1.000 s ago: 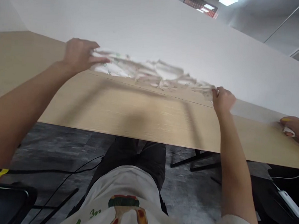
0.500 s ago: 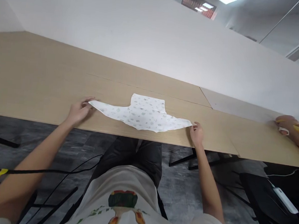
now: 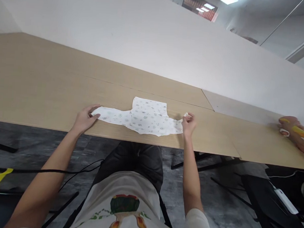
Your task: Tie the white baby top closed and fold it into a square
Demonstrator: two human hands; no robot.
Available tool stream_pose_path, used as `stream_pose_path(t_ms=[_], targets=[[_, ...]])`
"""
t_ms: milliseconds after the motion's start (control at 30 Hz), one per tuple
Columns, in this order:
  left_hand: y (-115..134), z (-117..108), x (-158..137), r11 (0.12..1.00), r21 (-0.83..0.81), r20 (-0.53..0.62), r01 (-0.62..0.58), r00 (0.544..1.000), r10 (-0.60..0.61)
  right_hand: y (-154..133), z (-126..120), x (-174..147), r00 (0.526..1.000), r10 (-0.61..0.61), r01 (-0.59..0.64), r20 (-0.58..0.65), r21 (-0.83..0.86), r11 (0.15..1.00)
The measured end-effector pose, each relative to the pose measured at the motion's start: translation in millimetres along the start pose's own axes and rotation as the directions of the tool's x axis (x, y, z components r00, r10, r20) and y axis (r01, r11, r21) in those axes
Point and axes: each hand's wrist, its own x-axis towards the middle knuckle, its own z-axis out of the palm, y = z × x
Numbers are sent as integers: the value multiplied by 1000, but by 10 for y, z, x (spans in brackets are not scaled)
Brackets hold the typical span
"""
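A small white baby shirt with a scattered print lies on the wooden table, its body folded short and its two sleeves stretched out sideways. At the left sleeve's end is my left hand, thumb and fingers on either edge of the cuff, holding it against the tabletop. My right hand pinches the other sleeve's end, which is raised a little off the table and bent back. The middle of the shirt rests flat.
The long wooden table meets a white partition behind it. Another person's arm rests on the table at the far right. A dark chair holds a white device. A black cable crosses at lower left.
Both hands have come inward. The right one has lifted its sleeve end and brought it left; the left sleeve now lies flatter and wider under my left hand.
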Motion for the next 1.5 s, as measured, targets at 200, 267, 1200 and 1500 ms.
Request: stream_pose_path(t_ms=[200,267,1200,1500], targets=[[19,-4,-16,999,-40,3,2,1000,-2,-885,719,-354,991,-133,125,14,249,961],[25,-3,-20,1000,-30,13,6,1000,-6,-1014,900,-486,982,-184,167,49,241,956],[1826,1230,83,783,-333,249,-525,752,611,-1291,1098,-2950,619,-575,70,535,691,719],[1628,403,31,811,-492,149,-316,887,436,-970,853,-2838,771,-416,-23,482,675,738]])
